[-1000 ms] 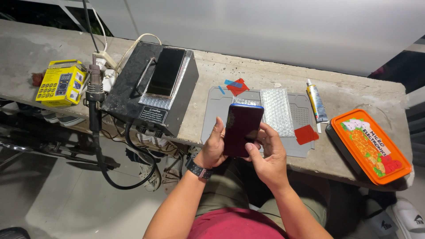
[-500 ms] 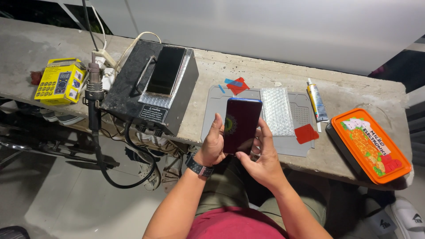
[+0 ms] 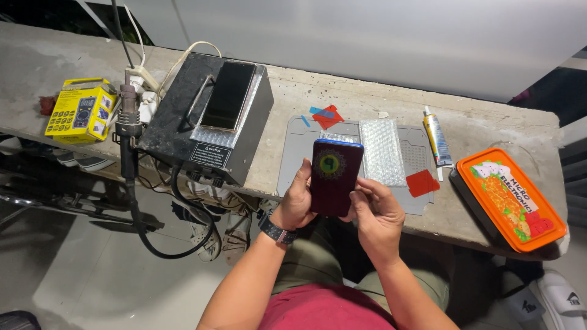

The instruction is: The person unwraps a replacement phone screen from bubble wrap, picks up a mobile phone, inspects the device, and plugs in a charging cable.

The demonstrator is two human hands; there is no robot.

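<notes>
I hold a dark red smartphone (image 3: 333,176) upright in front of me, its back toward the camera, with a round patterned emblem near its top. My left hand (image 3: 296,201) grips its left edge, a black watch on that wrist. My right hand (image 3: 376,214) cups its lower right side, fingers curled behind the edge. The phone hovers over the front of a grey work mat (image 3: 293,153) on a concrete bench (image 3: 367,101). A second phone (image 3: 227,95) lies screen up on a black metal heater box (image 3: 177,131) to the left.
On the mat lie a bubble-wrap pouch (image 3: 382,150) and red plastic pieces (image 3: 422,182). A glue tube (image 3: 437,137) and an orange-lidded box (image 3: 510,198) sit to the right. A yellow multimeter box (image 3: 79,109), a hot-air handle (image 3: 127,119) and cables stand at the left.
The phone has been raised and tilted more upright, so its back emblem now shows. My right hand has shifted from its lower front to its right edge.
</notes>
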